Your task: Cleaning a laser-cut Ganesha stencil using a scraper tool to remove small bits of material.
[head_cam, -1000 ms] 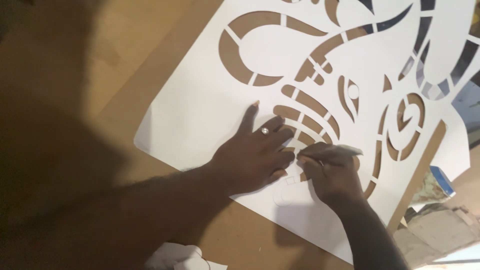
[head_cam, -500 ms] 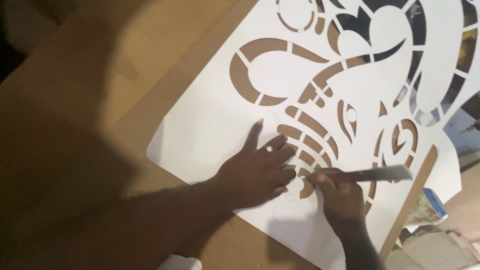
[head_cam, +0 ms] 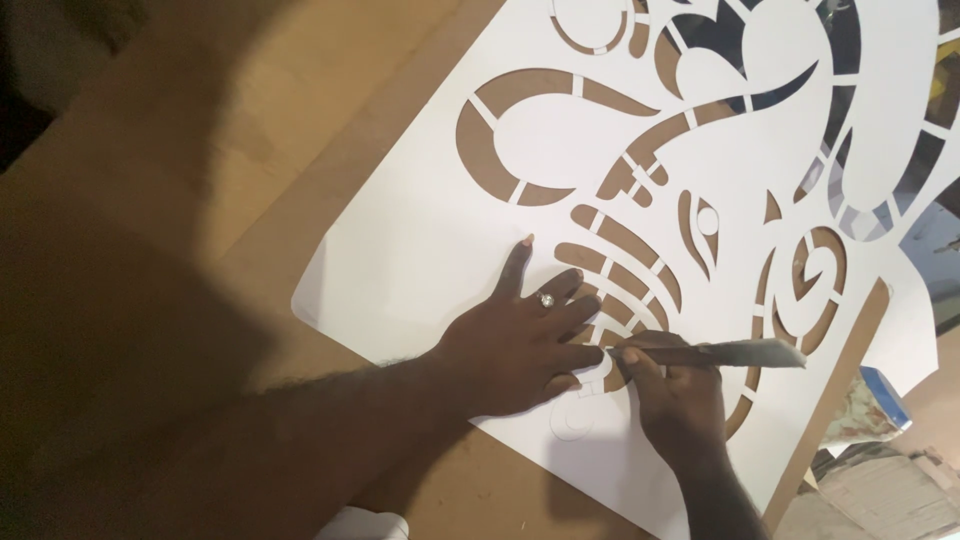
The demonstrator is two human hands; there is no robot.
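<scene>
A large white stencil sheet [head_cam: 430,240] with curved cut-out shapes lies on a brown board [head_cam: 330,130]. My left hand [head_cam: 525,340], with a ring on one finger, presses flat on the sheet, fingers spread beside the striped cut-outs. Just to its right, my right hand [head_cam: 675,395] is closed around a long flat knife [head_cam: 740,352], its handle sticking out to the right and its tip at the sheet close to my left fingertips. A faint circle is marked on the sheet below my left hand.
The board's right edge [head_cam: 850,380] runs diagonally beside the sheet. Beyond it at the lower right lie papers and a blue-edged object [head_cam: 880,405]. A white object [head_cam: 365,525] shows at the bottom edge. Dark shadow covers the left side.
The view has shifted, so sheet and hands sit lower right. The knife's long handle now sticks out to the right of my right hand. My left hand stays flat on the sheet.
</scene>
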